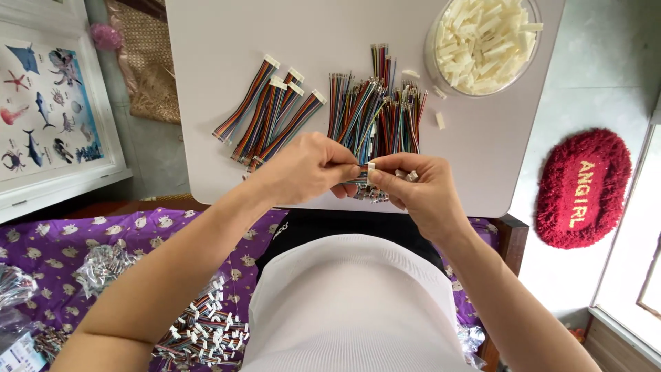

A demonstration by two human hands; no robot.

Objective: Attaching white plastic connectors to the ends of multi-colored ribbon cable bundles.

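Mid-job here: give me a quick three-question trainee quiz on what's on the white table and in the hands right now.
1. True or false: the clear round plastic bowl of small white plastic connector housings stands at the table's far right.
2. What do the left hand and right hand pinch between them?
A. a red rug
B. a multicoloured ribbon wire and a small white connector
C. a pair of scissors
3. Fill in: the finished ribbon wires with white connectors lie to the ____ of the loose pile of multicoloured wires.

Key: 1 true; 2 B; 3 left.
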